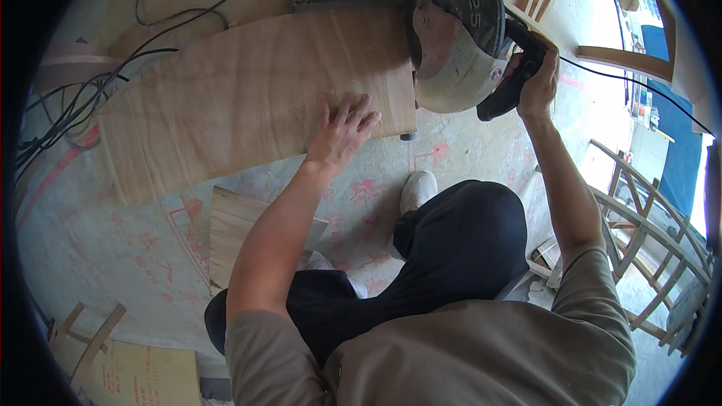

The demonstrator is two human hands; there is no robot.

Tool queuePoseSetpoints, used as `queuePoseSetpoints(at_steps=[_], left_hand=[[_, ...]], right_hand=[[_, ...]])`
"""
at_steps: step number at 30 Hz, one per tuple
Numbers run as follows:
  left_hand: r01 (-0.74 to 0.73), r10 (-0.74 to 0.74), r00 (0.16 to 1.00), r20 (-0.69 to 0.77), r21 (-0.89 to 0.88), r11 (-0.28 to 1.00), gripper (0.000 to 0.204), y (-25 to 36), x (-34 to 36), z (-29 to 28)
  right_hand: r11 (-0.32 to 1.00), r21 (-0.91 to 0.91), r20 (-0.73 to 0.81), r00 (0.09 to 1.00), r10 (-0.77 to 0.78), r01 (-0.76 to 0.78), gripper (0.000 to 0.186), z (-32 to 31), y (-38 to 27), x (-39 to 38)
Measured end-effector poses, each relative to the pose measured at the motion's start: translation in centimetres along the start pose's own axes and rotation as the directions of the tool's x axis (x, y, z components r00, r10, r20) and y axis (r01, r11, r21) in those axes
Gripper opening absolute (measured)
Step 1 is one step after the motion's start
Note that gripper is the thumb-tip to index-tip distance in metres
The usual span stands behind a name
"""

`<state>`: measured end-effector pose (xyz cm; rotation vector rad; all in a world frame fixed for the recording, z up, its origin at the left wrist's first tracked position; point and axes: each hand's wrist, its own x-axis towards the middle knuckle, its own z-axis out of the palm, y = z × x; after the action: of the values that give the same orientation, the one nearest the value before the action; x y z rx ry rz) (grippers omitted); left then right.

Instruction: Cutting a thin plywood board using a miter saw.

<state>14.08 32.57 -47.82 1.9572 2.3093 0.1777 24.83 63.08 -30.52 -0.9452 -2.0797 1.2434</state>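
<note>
Pale sheeting with red markings is covering the floor (120,240) on which the person is crouching. Lying flat on it, a broad light-brown plywood board (241,98) is reaching under the grey round-guarded chop saw (455,26). The left hand (342,131) is pressing on the board's near edge, palm down, fingers spread, gripping nothing. The right hand (538,83) is closing around the saw's black handle (511,86). Black cables (68,105) are trailing left; a smaller wooden offcut (241,229) is lying nearer.
</note>
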Motion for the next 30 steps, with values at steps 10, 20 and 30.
queuePoseSetpoints(at_steps=[10, 20, 30], left_hand=[[0.026, -0.027, 0.999, -0.035, -0.016, 1.000, 0.052, 0.2, 0.1, -0.2], [0.032, -0.033, 0.999, -0.031, -0.044, 0.999, 0.051, 0.2, 0.0, -0.5], [0.009, -0.010, 1.000, -0.015, -0.038, 0.999, 0.049, 0.1, -0.3, -0.5]], right_hand=[[1.000, 0.013, -0.100, 0.995, -0.022, 0.023, 0.054, 1.0, 2.0, -1.3], [0.996, 0.011, -0.125, 0.988, -0.090, 0.092, 0.057, 1.5, 4.0, -2.4], [0.995, 0.086, -0.100, 0.994, -0.049, 0.058, 0.057, 1.1, 4.9, -2.7]])
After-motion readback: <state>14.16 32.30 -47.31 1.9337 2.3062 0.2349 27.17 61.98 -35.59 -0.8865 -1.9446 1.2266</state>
